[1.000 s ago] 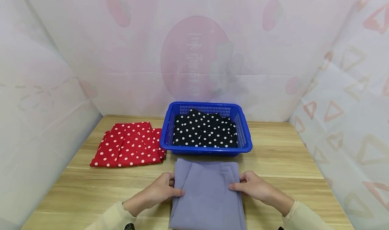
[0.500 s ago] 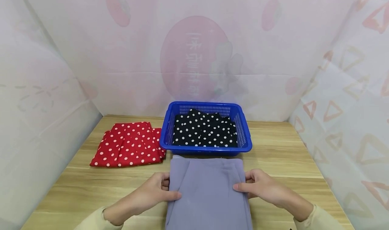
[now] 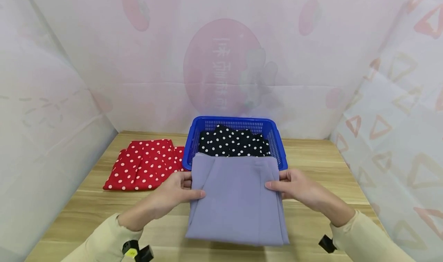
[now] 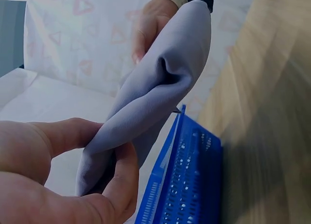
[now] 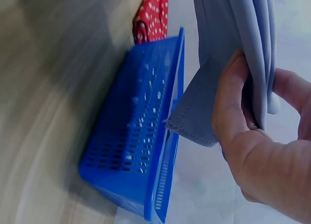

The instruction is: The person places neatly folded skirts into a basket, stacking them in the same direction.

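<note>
A folded grey-purple cloth (image 3: 237, 200) is held up off the table, its far edge overlapping the front of the blue basket (image 3: 281, 154) in the head view. My left hand (image 3: 173, 194) pinches its left side, thumb on top and fingers beneath. On the opposite side my right hand (image 3: 299, 187) grips the cloth the same way. The left wrist view shows the folded layers of the cloth (image 4: 160, 88) between thumb and fingers. In the right wrist view a stitched corner of the cloth (image 5: 199, 107) hangs beside the basket rim. Inside the basket lies black cloth with white dots (image 3: 235, 141).
Left of the basket, a folded red cloth with white dots (image 3: 145, 166) lies on the wooden table (image 3: 322, 158). Printed white sheets (image 3: 149, 62) wall in the back and both sides. Small black devices (image 3: 138, 250) sit at the sleeve cuffs.
Both hands have lifted the grey-purple cloth from the table and moved it forward, so it now covers the basket's front rim in the head view. The basket and red cloth stay put.
</note>
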Demonstrator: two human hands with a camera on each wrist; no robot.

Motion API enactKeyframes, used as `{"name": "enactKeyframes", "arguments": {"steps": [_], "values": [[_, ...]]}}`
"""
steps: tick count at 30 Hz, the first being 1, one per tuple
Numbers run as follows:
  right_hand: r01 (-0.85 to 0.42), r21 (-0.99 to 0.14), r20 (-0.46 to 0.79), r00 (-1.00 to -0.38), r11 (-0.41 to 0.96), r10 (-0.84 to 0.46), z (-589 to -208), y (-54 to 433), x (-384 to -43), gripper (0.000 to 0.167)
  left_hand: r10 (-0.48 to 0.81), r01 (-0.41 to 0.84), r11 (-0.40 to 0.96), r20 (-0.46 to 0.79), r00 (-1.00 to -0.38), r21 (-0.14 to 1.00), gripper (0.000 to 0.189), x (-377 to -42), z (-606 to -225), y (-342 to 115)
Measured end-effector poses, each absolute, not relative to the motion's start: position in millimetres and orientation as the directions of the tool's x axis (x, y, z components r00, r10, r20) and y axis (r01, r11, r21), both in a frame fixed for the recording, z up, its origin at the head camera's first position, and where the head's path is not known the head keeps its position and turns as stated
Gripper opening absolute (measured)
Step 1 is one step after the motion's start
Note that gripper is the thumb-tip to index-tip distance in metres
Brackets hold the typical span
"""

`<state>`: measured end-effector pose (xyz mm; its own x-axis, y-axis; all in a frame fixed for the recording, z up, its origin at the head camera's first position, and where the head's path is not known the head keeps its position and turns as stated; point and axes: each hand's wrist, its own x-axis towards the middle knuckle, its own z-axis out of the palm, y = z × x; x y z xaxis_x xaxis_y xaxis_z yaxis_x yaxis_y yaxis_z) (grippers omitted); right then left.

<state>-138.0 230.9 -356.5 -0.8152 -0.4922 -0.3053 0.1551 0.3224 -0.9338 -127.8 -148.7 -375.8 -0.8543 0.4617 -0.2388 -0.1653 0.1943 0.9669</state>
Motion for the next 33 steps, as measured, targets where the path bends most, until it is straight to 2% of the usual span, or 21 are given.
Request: {"name": "enactKeyframes", "arguments": {"steps": [8, 18, 22, 26, 29, 33], "values": [[0.19, -0.939, -0.298, -0.866, 0.286, -0.403, -352, 225, -182, 0.047, 0.351, -0.214, 0.193, -0.271, -0.896, 0.958, 0.049, -181, -376, -139], [0.257, -0.927, -0.324, -0.915, 0.272, -0.241, -341, 217, -244, 0.039, 0.232, -0.258, 0.084, -0.271, -0.934, 0.963, 0.069, -245, -369, -115], [0.273, -0.925, -0.326, -0.928, 0.265, -0.181, -341, 215, -263, 0.034, 0.174, -0.243, 0.08, -0.254, -0.951, 0.967, 0.069, -266, -366, -107], [0.285, -0.917, -0.328, -0.937, 0.278, -0.123, -346, 213, -277, 0.03, 0.127, -0.234, 0.084, -0.244, -0.962, 0.969, 0.061, -285, -373, -101], [0.291, -0.916, -0.326, -0.941, 0.277, -0.091, -353, 212, -285, 0.036, 0.111, -0.23, 0.105, -0.241, -0.964, 0.968, 0.054, -294, -382, -97], [0.287, -0.92, -0.317, -0.946, 0.267, -0.074, -365, 208, -292, 0.044, 0.095, -0.24, 0.154, -0.256, -0.962, 0.958, 0.054, -301, -392, -95]]}}
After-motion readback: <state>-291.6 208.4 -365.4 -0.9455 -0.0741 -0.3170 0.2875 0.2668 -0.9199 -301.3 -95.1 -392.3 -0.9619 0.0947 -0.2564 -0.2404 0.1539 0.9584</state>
